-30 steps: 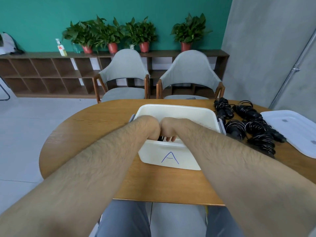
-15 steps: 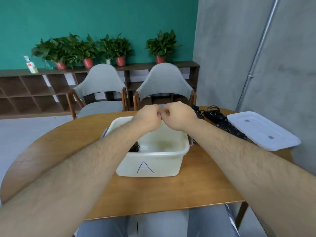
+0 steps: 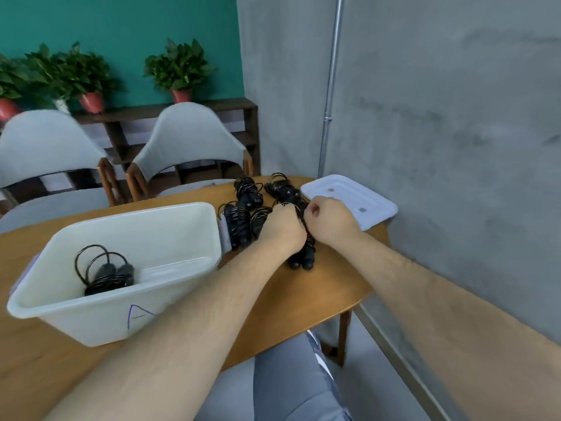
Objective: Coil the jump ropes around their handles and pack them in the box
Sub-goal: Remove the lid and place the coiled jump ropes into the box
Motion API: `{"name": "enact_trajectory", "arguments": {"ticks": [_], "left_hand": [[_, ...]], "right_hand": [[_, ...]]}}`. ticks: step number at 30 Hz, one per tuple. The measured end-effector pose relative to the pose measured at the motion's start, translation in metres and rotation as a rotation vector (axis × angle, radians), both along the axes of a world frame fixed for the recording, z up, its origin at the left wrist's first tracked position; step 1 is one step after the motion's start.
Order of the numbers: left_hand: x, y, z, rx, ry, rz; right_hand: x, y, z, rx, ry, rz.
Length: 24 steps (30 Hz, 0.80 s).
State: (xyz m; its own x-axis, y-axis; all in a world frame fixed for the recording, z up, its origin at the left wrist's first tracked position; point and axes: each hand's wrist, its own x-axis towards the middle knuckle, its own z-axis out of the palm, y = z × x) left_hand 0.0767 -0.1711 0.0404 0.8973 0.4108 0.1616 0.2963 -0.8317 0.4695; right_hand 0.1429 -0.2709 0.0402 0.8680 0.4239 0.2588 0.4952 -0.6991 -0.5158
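Both hands are closed at the right of centre. The left hand (image 3: 282, 227) is curled over the upper part of the nearest jump rope (image 3: 305, 258), its fingertips hidden behind its own back. The right hand (image 3: 331, 221) is fisted against the other side of the same bundle, thumb on top. The dark bundle runs between the two fists, and its handle ends poke out below them onto the bench (image 3: 303, 299). It looks as if both hands grip it, though the contact itself is hidden.

Just above and to the left of the hands lies the pile of jump ropes (image 3: 247, 196), several black bundles that already look wound. At the lower left of the frame stands the white box (image 3: 91, 325), marked with a letter A. One packed jump rope (image 3: 104, 273) lies on its floor near the left wall. The lid (image 3: 367, 205) rests flat above and to the right of the hands, near the bench edge.

The step in hand appears to be picking up the next rope for packing, so the task is early, with one rope in and the pile waiting. The next move calls for lifting the bundle without letting its loops spring loose. It must then be carried to the left over the box rim and laid beside the rope already there.
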Motion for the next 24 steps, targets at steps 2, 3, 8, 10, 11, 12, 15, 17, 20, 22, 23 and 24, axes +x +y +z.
{"name": "enact_trajectory", "arguments": {"ticks": [2, 3, 8, 10, 11, 12, 15, 17, 20, 22, 23, 24], "left_hand": [[0.008, -0.006, -0.024, -0.031, 0.084, 0.042], [0.012, -0.007, -0.033, -0.045, 0.124, 0.063], [0.021, -0.007, -0.056, -0.184, 0.165, 0.118], [0.023, -0.005, -0.058, -0.250, 0.137, 0.142], [0.023, -0.004, -0.058, -0.285, 0.121, 0.150], [0.023, -0.003, -0.059, -0.318, 0.104, 0.148], [0.022, -0.004, -0.057, -0.384, 0.056, 0.131], [0.022, -0.006, -0.054, -0.411, 0.010, 0.112], [0.021, -0.011, -0.042, -0.452, -0.058, 0.095], [0.019, -0.013, -0.030, -0.490, -0.095, 0.080], [0.017, -0.014, -0.023, -0.506, -0.115, 0.070], [0.015, -0.013, -0.014, -0.511, -0.133, 0.059]], "right_hand": [[0.005, -0.010, -0.021, -0.020, 0.091, 0.005], [0.007, -0.013, -0.030, -0.028, 0.134, 0.003], [0.006, -0.011, -0.054, 0.092, 0.343, -0.011], [0.007, -0.008, -0.057, 0.171, 0.429, -0.041], [0.007, -0.007, -0.058, 0.221, 0.471, -0.063], [0.007, -0.007, -0.060, 0.269, 0.499, -0.090], [0.007, -0.007, -0.057, 0.383, 0.533, -0.148], [0.006, -0.011, -0.052, 0.460, 0.565, -0.165], [0.004, -0.019, -0.040, 0.492, 0.551, -0.166], [0.002, -0.023, -0.028, 0.508, 0.520, -0.159], [0.000, -0.024, -0.020, 0.519, 0.495, -0.151], [-0.002, -0.023, -0.011, 0.526, 0.473, -0.141]]}}
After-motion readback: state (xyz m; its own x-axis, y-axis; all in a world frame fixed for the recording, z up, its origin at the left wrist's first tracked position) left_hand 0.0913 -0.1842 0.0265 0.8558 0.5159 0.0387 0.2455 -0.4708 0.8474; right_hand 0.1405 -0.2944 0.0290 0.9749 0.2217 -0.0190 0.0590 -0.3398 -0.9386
